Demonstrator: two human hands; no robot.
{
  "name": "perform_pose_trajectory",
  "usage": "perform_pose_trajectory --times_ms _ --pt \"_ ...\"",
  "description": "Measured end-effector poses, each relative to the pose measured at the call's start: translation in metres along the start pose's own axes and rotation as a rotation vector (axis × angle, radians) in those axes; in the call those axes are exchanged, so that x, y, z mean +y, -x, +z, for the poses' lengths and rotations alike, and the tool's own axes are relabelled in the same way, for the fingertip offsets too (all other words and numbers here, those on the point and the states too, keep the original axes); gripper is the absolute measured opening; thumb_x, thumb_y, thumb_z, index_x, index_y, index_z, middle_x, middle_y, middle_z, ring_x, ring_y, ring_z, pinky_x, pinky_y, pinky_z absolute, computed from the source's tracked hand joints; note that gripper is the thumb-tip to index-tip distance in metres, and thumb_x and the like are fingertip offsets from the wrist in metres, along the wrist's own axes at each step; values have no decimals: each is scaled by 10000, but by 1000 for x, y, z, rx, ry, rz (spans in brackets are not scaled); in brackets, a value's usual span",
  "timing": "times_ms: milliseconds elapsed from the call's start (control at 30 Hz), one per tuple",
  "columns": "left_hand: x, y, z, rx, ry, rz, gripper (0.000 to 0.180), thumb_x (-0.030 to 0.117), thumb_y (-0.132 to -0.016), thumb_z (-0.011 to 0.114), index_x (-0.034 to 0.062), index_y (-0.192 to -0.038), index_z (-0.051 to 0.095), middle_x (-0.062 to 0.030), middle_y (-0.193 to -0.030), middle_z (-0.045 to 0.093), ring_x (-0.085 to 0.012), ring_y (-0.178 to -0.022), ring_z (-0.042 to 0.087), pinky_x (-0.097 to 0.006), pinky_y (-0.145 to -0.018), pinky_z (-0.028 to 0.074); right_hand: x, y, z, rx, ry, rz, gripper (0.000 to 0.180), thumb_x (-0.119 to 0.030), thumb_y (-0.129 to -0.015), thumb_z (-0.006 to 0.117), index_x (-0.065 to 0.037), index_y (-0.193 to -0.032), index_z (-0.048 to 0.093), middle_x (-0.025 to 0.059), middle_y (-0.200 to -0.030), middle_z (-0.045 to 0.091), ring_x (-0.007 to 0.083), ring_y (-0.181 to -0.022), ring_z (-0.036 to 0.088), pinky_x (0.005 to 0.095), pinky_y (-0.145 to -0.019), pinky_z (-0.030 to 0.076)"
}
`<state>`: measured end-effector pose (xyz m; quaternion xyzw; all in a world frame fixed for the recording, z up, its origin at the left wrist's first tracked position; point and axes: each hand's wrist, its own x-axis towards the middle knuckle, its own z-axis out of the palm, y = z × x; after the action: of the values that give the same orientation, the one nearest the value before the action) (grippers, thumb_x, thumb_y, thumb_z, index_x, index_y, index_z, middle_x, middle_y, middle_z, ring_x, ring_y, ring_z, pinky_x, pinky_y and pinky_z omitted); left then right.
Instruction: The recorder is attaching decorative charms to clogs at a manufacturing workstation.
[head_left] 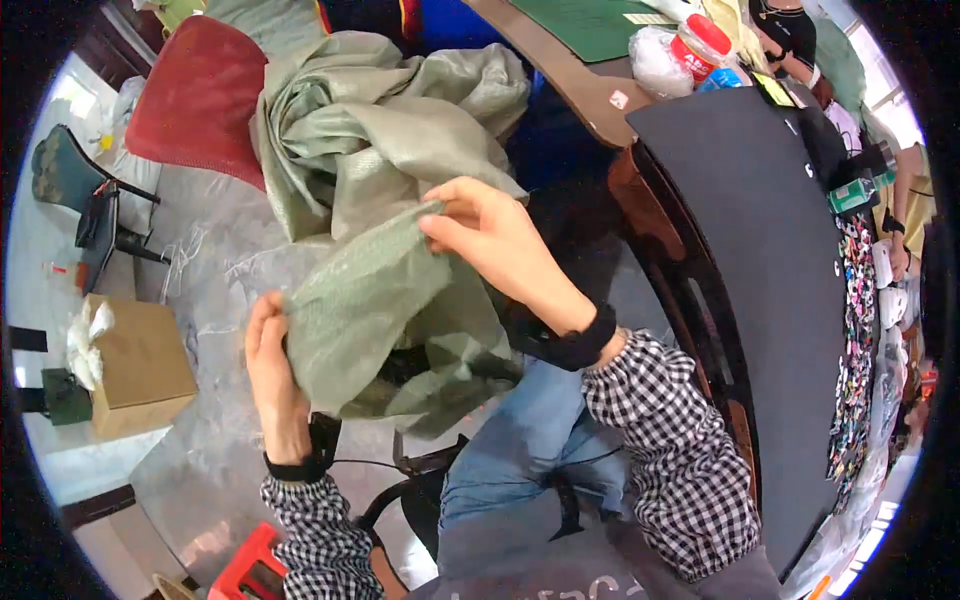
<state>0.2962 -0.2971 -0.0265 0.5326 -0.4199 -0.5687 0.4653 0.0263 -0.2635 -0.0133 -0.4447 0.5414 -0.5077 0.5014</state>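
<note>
Between my two hands stretches the mouth of a green woven sack point(365, 305), its edge pulled taut. My left hand point(272, 365) grips the sack's left rim, thumb and fingers closed on it. The upper right rim is pinched by my right hand point(490, 240). Below, the sack sags open over my lap, and dark contents show dimly inside; I cannot make out what they are. Just beyond my hands lies a heap of greyish-green woven sacking point(400, 130), crumpled and touching the held sack.
A red chair back point(198, 95) stands at the far left, with a cardboard box point(145, 365) on the floor nearer. To my right runs a dark-topped table point(740, 220) bearing a red-lidded jar point(700, 48) and many small colourful pieces point(850, 340). A red stool point(250, 565) is at lower left. Another person's hand point(903, 255) is at far right.
</note>
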Motion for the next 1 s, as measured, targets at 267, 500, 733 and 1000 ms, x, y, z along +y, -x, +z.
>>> perform_pose_trajectory --times_ms 267,500,733,1000 --pt "17 -12 43 96 -465 678 261 48 -953 468 4 -1192 563 -87 -1080 596 -143 -977 531 -290 -905 409 60 -15 1 55 562 -448 790 -133 -799 687 56 -1426 245 298 -1405 388 411 -1310 399 410 -1090 343" --pt "-119 19 82 -792 -496 102 261 116 -910 507 3 -1123 606 -144 -1136 619 -291 -1118 571 -366 -974 413 77 -10 0 272 946 -373 914 -85 -736 722 1 -1484 204 193 -1144 522 363 -1133 494 431 -1050 354" --pt "-338 -93 -108 -138 -629 38 304 235 -967 516 30 -1167 619 -133 -1153 647 -282 -1031 607 -372 -914 462 95 -18 -5 86 1342 -623 810 -37 -691 653 -22 -1445 358 121 -1047 550 301 -1046 534 409 -1019 399" --pt "-385 -82 -34 -330 -915 126 341 218 -987 508 32 -1268 562 -89 -1181 610 -213 -1040 584 -327 -878 502 80 -25 11 -18 1131 -577 678 -63 -809 490 7 -1459 307 107 -1078 551 278 -1041 529 408 -1021 393"
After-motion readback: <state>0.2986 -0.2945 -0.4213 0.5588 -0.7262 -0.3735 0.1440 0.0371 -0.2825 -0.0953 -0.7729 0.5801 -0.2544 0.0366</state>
